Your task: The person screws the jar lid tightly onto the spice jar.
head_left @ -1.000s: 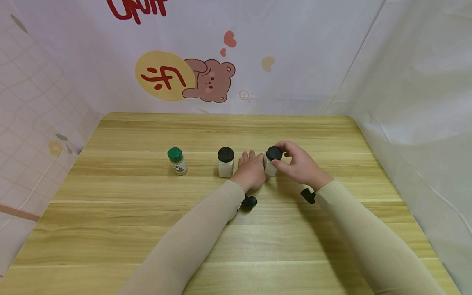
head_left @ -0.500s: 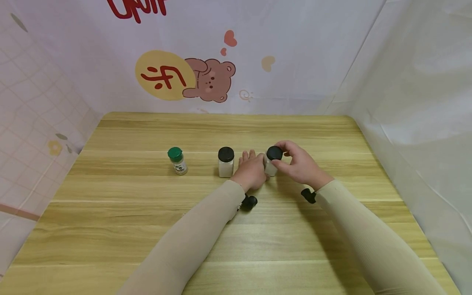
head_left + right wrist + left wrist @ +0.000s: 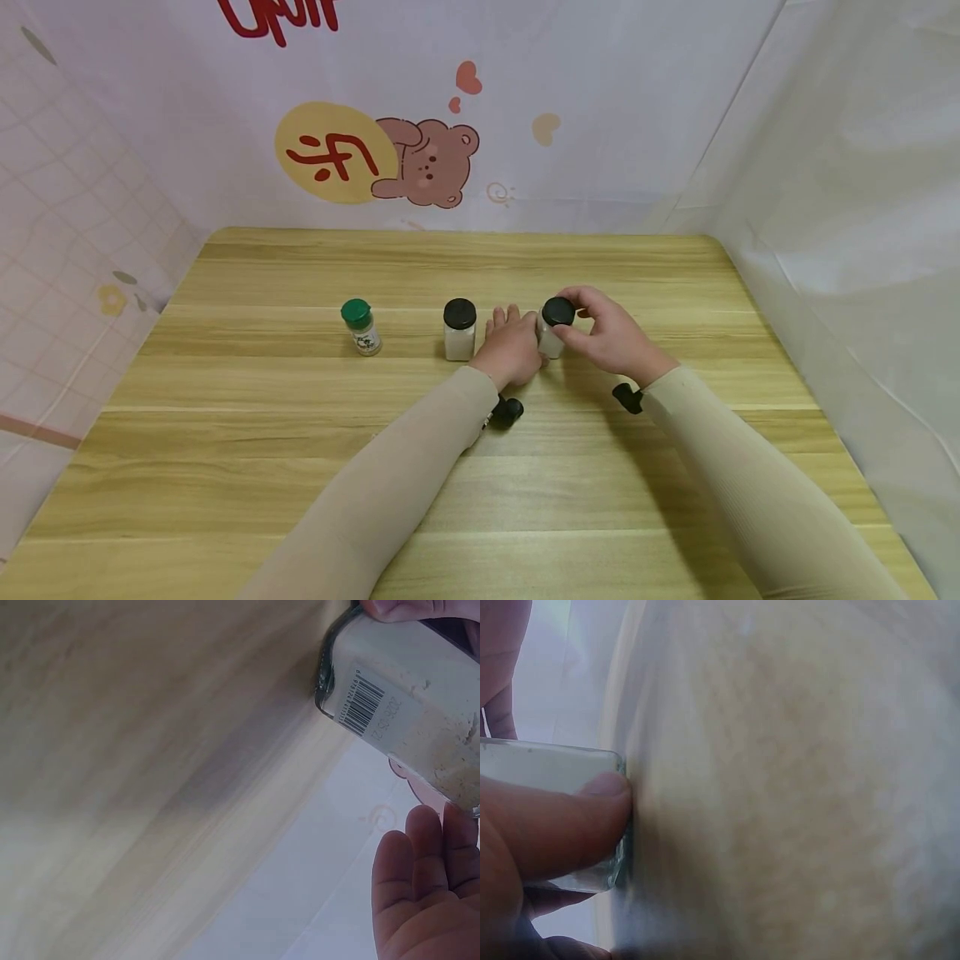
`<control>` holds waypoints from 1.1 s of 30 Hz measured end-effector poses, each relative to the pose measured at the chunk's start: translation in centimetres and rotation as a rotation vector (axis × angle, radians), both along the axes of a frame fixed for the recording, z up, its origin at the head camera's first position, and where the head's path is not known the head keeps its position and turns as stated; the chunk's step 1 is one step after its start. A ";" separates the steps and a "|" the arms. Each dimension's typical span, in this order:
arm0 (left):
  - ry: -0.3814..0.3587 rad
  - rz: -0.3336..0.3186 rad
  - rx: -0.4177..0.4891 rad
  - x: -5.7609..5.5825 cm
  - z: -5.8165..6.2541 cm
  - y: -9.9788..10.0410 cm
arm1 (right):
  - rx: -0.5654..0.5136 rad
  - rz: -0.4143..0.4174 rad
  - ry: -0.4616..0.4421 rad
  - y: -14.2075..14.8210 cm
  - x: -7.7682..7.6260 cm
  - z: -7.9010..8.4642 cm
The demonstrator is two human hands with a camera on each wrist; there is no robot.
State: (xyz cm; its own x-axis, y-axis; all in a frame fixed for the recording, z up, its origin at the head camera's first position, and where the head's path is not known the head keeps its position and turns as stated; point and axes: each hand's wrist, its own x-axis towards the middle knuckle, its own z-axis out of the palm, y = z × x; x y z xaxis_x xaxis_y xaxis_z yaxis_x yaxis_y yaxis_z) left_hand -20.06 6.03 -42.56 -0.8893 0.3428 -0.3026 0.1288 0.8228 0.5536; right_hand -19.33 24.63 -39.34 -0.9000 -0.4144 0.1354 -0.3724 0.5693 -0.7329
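A square glass jar of pale powder with a black lid stands right of the table's middle, held by both hands. My left hand grips its lower body from the left; the left wrist view has the thumb lying along the glass. My right hand curls round the lid from the right, thumb on the near side and index finger on the far side. In the right wrist view the jar shows a barcode label.
A matching black-lidded jar stands just left of my left hand. Farther left is a small green-capped shaker bottle with a printed label. White printed sheeting rises behind the wood-grain table and along both sides.
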 end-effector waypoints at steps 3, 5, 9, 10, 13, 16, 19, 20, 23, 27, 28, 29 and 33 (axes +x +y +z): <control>0.004 0.002 -0.002 0.0 0.0 0.0 | 0.001 -0.005 -0.015 0.0 0.0 0.1; 0.008 0.004 -0.005 0.0 0.1 0.1 | -0.001 -0.006 -0.016 -0.1 0.0 0.2; 0.013 -0.001 -0.014 0.0 0.1 0.1 | -0.001 0.003 0.003 -0.1 0.0 0.2; 0.013 -0.002 -0.015 0.0 0.1 0.0 | 0.000 0.005 0.008 0.0 0.0 0.2; 0.008 -0.004 -0.013 0.0 0.1 0.0 | 0.008 0.007 0.020 0.0 0.0 0.1; 0.002 -0.002 -0.009 0.0 0.1 0.0 | 0.007 0.005 0.020 0.0 0.0 0.1; -0.002 0.001 -0.014 0.0 0.1 0.0 | 0.003 0.001 0.012 -0.1 0.0 0.1; -0.001 0.001 -0.016 0.0 0.1 0.0 | 0.001 0.000 0.009 -0.1 0.0 0.1; 0.001 0.003 -0.024 0.0 0.1 0.1 | -0.004 -0.001 0.006 -0.1 0.0 0.2; 0.000 0.004 -0.020 -0.1 0.0 0.1 | -0.008 0.008 0.020 -0.1 0.2 0.2; -0.002 0.005 -0.019 -0.1 0.0 0.1 | -0.007 0.007 0.021 -0.1 0.1 0.2; -0.004 0.005 -0.015 -0.1 0.0 0.1 | -0.006 0.006 0.021 -0.1 0.1 0.2; -0.007 0.008 -0.008 -0.1 -0.1 0.1 | -0.004 0.000 0.011 -0.1 0.0 0.1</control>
State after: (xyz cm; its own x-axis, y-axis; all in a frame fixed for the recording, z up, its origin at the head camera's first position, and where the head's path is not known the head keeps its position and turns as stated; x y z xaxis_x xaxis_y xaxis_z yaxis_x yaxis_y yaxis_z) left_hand -20.17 6.11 -42.62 -0.8901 0.3329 -0.3113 0.1184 0.8284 0.5475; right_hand -19.33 24.54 -39.28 -0.8986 -0.4135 0.1469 -0.3801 0.5662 -0.7314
